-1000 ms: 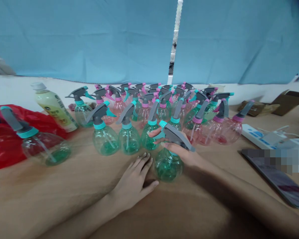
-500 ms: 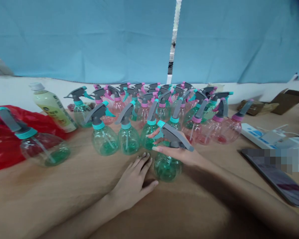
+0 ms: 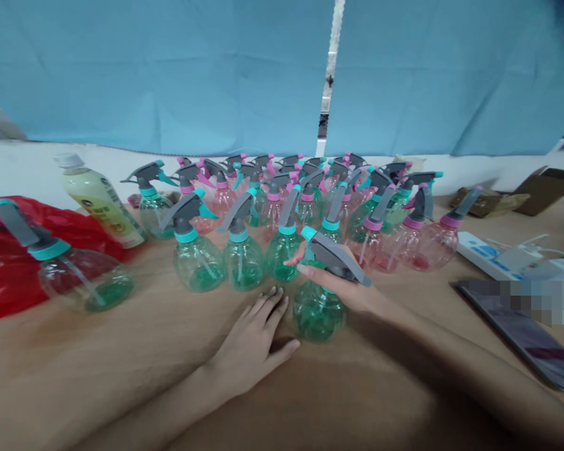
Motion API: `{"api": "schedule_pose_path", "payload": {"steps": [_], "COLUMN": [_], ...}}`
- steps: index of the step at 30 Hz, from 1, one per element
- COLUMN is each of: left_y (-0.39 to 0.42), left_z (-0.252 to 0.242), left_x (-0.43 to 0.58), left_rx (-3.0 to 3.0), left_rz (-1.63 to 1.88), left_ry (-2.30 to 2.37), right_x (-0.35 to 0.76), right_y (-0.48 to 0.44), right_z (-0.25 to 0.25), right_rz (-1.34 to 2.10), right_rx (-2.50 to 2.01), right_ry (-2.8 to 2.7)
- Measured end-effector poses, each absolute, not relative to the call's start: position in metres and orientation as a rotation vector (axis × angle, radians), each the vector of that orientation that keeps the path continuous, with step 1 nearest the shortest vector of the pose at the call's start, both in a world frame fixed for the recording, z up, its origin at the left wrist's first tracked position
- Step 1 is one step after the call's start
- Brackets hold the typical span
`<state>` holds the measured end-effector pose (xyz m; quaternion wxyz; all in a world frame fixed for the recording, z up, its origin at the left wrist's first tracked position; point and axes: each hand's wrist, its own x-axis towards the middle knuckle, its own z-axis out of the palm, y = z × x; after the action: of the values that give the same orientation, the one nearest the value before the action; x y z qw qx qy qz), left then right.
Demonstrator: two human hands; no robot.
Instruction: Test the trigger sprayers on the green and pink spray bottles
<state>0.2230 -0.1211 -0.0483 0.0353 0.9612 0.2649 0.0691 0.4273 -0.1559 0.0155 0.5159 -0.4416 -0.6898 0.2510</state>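
A green spray bottle [image 3: 318, 316] with a grey head and turquoise nozzle stands upright at the middle of the table. My right hand [image 3: 341, 287] is closed around its neck, just below the trigger head, from the right side. The grip hides most of the collar. Flat on the wooden table lies my left hand [image 3: 256, 335], fingers stretched out and holding nothing, a little left of that bottle. Behind the hands, a front row includes a green spray bottle [image 3: 243, 263] and another green spray bottle [image 3: 198, 263], both upright.
Several more pink spray bottles [image 3: 432, 244] and green ones crowd the back. A lone spray bottle [image 3: 87, 282], red plastic bag [image 3: 4, 263] and yellowish drink bottle [image 3: 101, 203] are left. Right are a power strip [image 3: 484, 254], dark phone-like device [image 3: 517, 338] and cardboard box [image 3: 548, 188].
My right hand's fingers have closed in around the spray bottle's neck; earlier they were more spread. The bottle's head has shifted very slightly right. My left hand stays put.
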Motion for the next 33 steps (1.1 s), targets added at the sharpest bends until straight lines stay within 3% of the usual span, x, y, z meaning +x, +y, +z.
{"api": "schedule_pose_path", "payload": {"steps": [33], "left_y": [-0.1213], "left_z": [-0.0449], "left_x": [0.2238], "left_rx": [3.023], "left_rz": [0.193], "left_ry": [0.783], "right_x": [0.4212], "right_y": [-0.1592], "right_z": [0.0116], "right_rz": [0.536], "right_rx": [-1.086], "right_ry": [-1.581]}}
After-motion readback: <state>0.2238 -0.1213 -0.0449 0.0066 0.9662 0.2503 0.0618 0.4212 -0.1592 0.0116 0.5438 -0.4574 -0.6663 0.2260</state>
